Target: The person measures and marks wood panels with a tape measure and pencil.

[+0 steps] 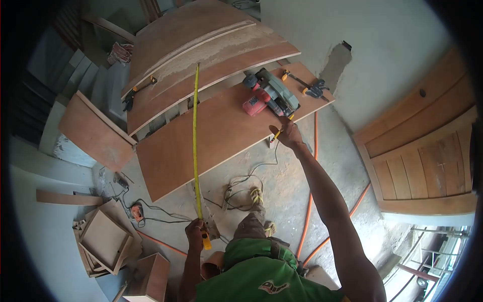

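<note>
My left hand [194, 234] is closed round a yellow tape measure [206, 238] near my waist. Its yellow blade [195, 146] extends away from me across a brown wood panel [173, 146], reaching the boards behind. My right hand [288, 133] is at the panel's near edge, with a yellow pencil [276, 135] between its fingers. Just beyond that hand, a red and grey circular saw [271, 93] rests on the panel. A black and orange clamp [307, 85] lies at the panel's right end.
Another clamp [137, 93] sits on the left boards [166, 85]. Cables [241, 189] and an orange hose [311, 201] cross the floor. Wooden frames [106, 239] lie lower left; a wooden door [422, 156] leans at the right.
</note>
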The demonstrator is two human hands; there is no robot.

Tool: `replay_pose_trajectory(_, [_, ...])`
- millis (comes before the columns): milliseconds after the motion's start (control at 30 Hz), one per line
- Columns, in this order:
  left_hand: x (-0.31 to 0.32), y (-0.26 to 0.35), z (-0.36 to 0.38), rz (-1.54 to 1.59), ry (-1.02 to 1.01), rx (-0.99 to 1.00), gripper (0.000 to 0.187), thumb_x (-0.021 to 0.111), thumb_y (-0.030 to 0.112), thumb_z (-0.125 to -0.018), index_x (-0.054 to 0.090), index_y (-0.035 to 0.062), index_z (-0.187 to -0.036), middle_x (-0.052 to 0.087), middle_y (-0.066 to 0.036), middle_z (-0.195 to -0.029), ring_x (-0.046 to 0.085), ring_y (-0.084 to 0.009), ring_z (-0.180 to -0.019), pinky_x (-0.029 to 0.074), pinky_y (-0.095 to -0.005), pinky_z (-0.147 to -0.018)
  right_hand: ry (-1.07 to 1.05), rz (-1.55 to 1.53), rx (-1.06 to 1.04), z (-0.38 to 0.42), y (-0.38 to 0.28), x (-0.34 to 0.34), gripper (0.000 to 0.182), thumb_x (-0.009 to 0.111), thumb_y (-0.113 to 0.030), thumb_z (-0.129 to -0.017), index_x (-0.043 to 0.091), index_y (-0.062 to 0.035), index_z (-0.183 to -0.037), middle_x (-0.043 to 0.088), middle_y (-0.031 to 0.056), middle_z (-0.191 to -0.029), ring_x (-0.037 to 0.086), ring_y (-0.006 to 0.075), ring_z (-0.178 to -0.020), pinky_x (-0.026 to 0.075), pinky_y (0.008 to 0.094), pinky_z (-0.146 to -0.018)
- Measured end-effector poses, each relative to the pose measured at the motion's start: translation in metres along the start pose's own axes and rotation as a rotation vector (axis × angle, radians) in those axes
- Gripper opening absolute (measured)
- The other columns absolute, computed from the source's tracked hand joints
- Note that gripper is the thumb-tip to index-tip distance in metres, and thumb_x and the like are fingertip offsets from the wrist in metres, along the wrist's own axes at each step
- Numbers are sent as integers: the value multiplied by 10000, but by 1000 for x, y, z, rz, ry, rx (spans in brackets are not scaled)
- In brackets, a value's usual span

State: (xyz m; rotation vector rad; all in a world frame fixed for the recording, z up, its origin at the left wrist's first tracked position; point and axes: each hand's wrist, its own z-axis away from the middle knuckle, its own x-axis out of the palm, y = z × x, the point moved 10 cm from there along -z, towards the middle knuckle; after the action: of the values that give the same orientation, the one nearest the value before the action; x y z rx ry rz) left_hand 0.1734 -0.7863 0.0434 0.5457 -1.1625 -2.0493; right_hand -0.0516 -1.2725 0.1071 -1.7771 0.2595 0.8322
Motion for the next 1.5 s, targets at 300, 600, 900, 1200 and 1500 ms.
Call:
replay_pose_trajectory(300, [35,20,-48,122,99,-17,187,497,126,-908,594,-28,-862,540,-40,-619,526,-121,-493,427,-256,-465,-72,164,-46,-135,-1,49,549,748,-384,-716,536,13,-1031,644,250,-880,626,422,-878,521,466,-708])
replay_pose_trajectory(600, [19,32,-61,200,236,-1,183,499,125,-917,591,-28,-879,545,-47,-632,530,-122,-487,445,-260,-460,24,25,-61,-147,2,50,330,728,-255,-684,598,-9,-861,640,217,-738,643,409,-755,513,441,-606])
replay_pose_trajectory(900, [0,15,-19,228,275,101,203,533,148,-905,600,-37,-853,562,-46,-664,534,-118,-526,439,-263,-487,-318,-102,-175,-158,-28,23,257,695,-184,-734,648,19,-884,652,116,-683,641,205,-631,492,350,-561])
replay_pose_trajectory(1200, [12,-25,61,294,366,125,199,538,155,-920,616,-22,-874,564,-31,-664,539,-114,-546,437,-263,-501,-605,41,-22,29,-49,-96,228,713,-129,-633,607,13,-776,583,48,-607,540,93,-572,442,282,-491])
replay_pose_trajectory(1500, [57,-93,132,224,432,-58,219,538,152,-900,602,-43,-824,563,-50,-677,534,-121,-554,431,-258,-520,-1031,-13,268,220,70,-60,313,729,-226,-684,637,3,-877,630,99,-677,639,178,-636,502,330,-574])
